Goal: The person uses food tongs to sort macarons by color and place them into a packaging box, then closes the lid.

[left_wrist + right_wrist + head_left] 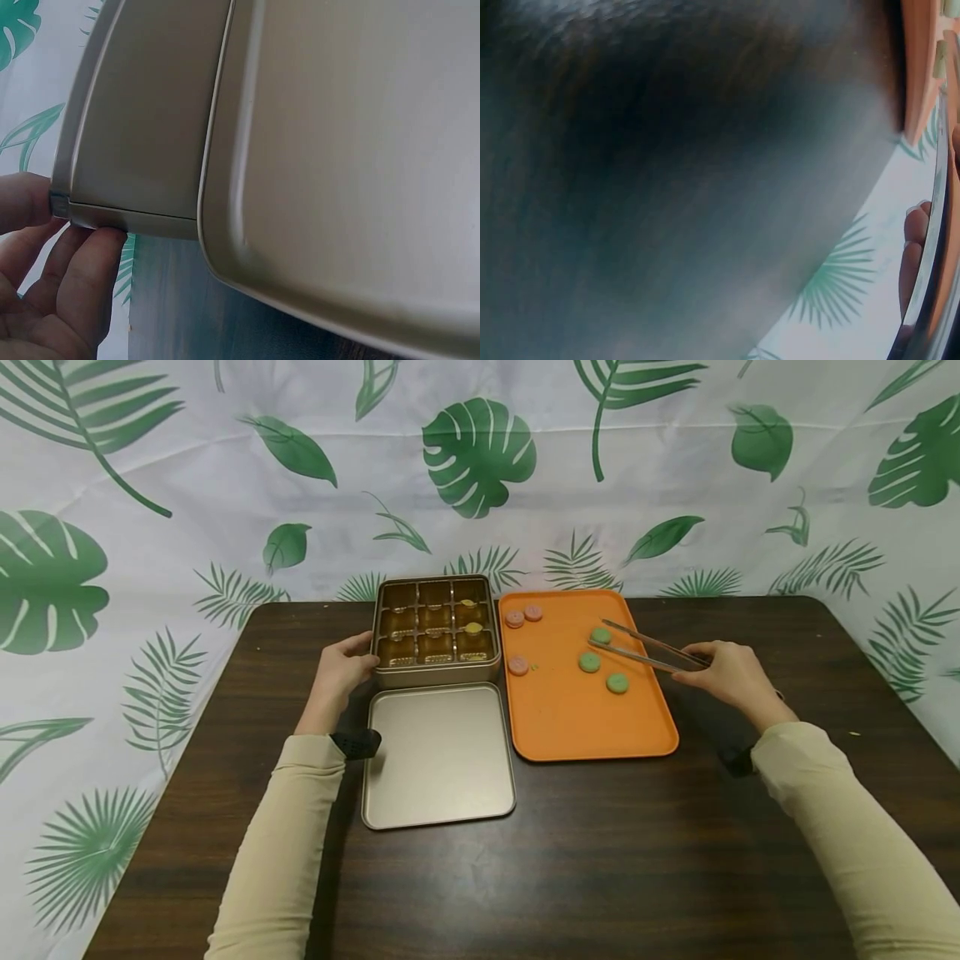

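My left hand (341, 677) holds a gold square tin (438, 676) at its left side, thumb at the rim and fingers (94, 262) against the wall. A brown plastic insert (435, 620) with several compartments fills the tin. Two compartments in its right column show yellow pieces, one a round yellow macaron (473, 628). In my right hand (731, 675) are metal tongs (645, 657), their arms spread. The tong tips stand on either side of the farthest green macaron (601, 635) on an orange tray (585, 727). Two more green macarons (589, 662) lie nearer.
Three pink macarons (517, 665) lie along the tray's left side, beside a small yellow crumb (535, 667). A gold tin lid (442, 756) rests in front of the tin, left of the tray. Behind the dark wooden table (570, 860) hangs a leaf-print cloth (525, 485).
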Tool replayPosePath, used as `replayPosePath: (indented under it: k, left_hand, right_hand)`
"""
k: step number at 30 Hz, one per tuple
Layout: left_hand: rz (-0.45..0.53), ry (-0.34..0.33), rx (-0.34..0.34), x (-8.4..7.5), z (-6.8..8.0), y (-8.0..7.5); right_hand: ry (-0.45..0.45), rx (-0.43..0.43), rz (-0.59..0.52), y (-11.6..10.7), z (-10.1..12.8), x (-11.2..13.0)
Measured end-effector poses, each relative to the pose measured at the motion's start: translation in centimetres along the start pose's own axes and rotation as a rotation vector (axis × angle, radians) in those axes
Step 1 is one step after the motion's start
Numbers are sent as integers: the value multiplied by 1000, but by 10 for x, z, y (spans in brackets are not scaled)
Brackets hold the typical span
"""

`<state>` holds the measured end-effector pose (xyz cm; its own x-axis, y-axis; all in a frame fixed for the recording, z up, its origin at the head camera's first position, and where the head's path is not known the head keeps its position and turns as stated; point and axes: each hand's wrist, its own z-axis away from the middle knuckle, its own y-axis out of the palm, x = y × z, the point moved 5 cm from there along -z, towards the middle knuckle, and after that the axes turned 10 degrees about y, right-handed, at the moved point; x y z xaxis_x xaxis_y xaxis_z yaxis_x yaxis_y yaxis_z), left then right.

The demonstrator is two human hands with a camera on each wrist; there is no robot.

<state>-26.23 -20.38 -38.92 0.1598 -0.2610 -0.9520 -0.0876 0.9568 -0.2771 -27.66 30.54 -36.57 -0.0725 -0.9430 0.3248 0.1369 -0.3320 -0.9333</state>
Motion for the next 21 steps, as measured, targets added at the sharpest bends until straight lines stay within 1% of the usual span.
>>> replayPosePath:
  k: [8, 21]
  left_hand:
    - [-4, 3, -1, 1, 0, 0]
    - [21, -3, -5, 3, -2, 0]
  right_hand:
    - [23, 32, 11, 4, -2, -9]
    - [17, 38, 5, 6, -3, -8]
